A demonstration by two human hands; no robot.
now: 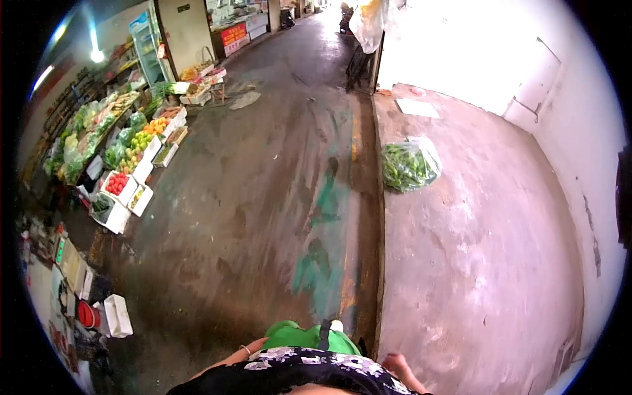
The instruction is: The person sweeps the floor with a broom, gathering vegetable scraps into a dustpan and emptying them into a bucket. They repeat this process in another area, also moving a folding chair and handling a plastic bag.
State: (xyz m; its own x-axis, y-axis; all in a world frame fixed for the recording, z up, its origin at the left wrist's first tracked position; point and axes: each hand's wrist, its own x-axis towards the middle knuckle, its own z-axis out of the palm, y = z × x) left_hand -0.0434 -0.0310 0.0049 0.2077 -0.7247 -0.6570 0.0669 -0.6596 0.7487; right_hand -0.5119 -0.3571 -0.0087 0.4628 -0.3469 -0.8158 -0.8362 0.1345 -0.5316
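Below me a bright green item (308, 336) with a dark strap across it sticks out in front of a black floral top (309, 361). I cannot make out its kind. My left hand (258, 344), with a bracelet at its wrist, lies against the green item's left edge; its fingers are hidden. To the right of the top hangs my right hand (395, 362), fingers curled in, over the edge of the raised pale floor. I see nothing in it. A clear plastic bag of green leafy vegetables (409, 164) rests on that floor, well ahead of both hands.
A low step edge (380, 263) runs between the dark walkway (230, 230) and the raised floor. White boxes of produce (118, 184) line the left side. Nearer stand a scale (69, 260), a red bucket (88, 315) and a white foam box (118, 316). A white wall (566, 145) bounds the right.
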